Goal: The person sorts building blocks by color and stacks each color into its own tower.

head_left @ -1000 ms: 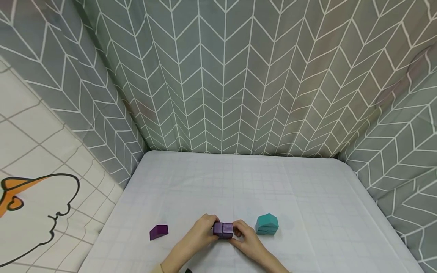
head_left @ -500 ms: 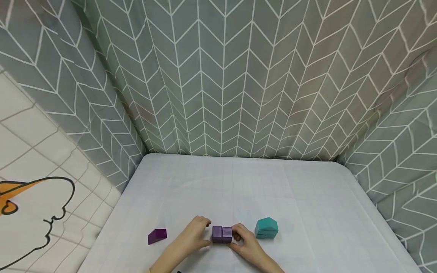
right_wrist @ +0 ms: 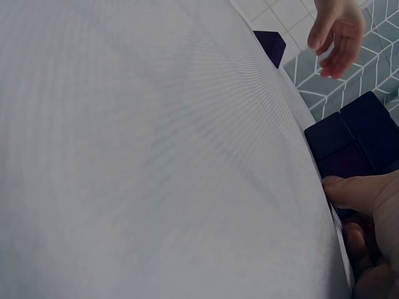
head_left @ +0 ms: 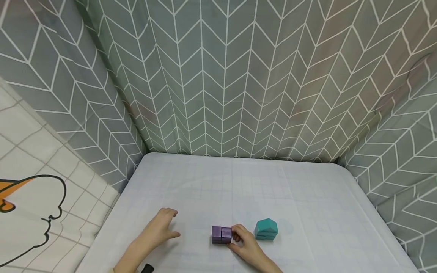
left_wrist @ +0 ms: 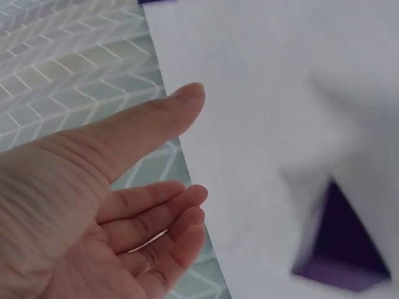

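Two purple blocks stand side by side on the table in the head view, a left block and a right block. My right hand holds the right block, thumb and index finger at its right side. To the left, my left hand hovers with fingers spread and nothing in them. A dark purple wedge block lies below it in the left wrist view and shows again as a wedge block in the right wrist view. In the head view the left hand and forearm hide it.
A teal block stack with a peaked top stands just right of my right hand. The white-covered table meets patterned grey curtains at its back and sides. A small black object shows beside the left forearm.
My left hand has let go of the left purple block and moved left, over the purple wedge block, which is now hidden in the head view. The right hand stays at the right block.
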The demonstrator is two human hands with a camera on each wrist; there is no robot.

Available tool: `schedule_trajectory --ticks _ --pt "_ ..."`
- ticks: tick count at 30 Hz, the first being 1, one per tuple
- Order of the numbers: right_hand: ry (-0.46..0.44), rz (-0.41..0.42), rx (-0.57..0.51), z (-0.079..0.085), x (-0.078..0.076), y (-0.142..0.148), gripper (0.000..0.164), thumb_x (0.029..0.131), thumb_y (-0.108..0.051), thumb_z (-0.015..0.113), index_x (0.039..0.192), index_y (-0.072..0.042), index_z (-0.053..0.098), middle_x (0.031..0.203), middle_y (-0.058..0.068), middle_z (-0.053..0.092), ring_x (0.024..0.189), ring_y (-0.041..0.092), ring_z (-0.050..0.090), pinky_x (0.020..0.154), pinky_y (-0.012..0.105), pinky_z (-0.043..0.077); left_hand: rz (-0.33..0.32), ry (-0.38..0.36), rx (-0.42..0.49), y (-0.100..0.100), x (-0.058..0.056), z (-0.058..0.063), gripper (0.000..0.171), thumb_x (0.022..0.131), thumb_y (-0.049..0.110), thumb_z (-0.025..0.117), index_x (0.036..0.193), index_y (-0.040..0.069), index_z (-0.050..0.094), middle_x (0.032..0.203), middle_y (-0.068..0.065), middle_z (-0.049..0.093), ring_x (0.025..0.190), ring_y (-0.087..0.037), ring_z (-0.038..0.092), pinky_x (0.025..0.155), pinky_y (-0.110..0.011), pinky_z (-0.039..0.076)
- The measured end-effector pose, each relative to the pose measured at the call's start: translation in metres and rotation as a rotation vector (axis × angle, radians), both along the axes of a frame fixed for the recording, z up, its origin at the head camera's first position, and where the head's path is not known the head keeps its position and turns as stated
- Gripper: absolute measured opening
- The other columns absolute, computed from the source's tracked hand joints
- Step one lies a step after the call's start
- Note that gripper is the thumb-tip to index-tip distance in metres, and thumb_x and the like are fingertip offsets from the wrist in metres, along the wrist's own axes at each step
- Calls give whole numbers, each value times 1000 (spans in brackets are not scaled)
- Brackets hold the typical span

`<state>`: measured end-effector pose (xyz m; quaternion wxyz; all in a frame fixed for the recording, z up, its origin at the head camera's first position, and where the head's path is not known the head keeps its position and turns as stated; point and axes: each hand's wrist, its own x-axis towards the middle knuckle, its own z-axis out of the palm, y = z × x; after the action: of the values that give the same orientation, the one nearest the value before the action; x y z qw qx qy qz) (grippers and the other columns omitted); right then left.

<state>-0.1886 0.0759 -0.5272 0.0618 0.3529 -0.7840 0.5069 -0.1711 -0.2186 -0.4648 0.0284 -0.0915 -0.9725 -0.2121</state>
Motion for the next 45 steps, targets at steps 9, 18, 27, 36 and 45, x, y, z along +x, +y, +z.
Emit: schedule_trajectory --ticks 9,18,27,36,45 --pt "-13 -1 4 -1 1 0 35 64 7 74 92 -3 56 84 3 52 66 23 49 57 27 43 -20 -47 23 -38 13 -8 54 57 22 82 100 -1 59 99 -6 57 95 -22 52 81 -37 44" --pt "-1 -7 -4 1 1 0 35 63 8 74 92 -3 56 85 4 53 66 23 49 57 29 43 -69 18 14 -58 23 -24 45 61 21 79 96 1 59 95 -4 58 90 -23 54 79 -37 45" --pt "24 -11 6 -27 -7 3 37 66 0 75 95 -11 55 86 -4 51 68 13 49 59 20 43 -69 36 -17 -64 24 -29 34 61 12 78 88 2 60 85 -2 58 79 -19 53 70 -33 46" --pt "9 -11 -15 -5 -2 1 35 62 9 74 91 -3 56 82 5 52 65 23 49 56 29 43 -64 67 -3 -64 22 -36 30 62 7 77 85 4 58 81 0 57 73 -15 52 64 -30 45" --pt "13 -14 10 -34 -10 6 33 70 -8 74 95 -13 55 87 -5 51 69 12 50 60 18 44 39 91 12 -58 26 -46 28 61 8 78 82 5 59 76 0 57 68 -14 53 61 -27 44"
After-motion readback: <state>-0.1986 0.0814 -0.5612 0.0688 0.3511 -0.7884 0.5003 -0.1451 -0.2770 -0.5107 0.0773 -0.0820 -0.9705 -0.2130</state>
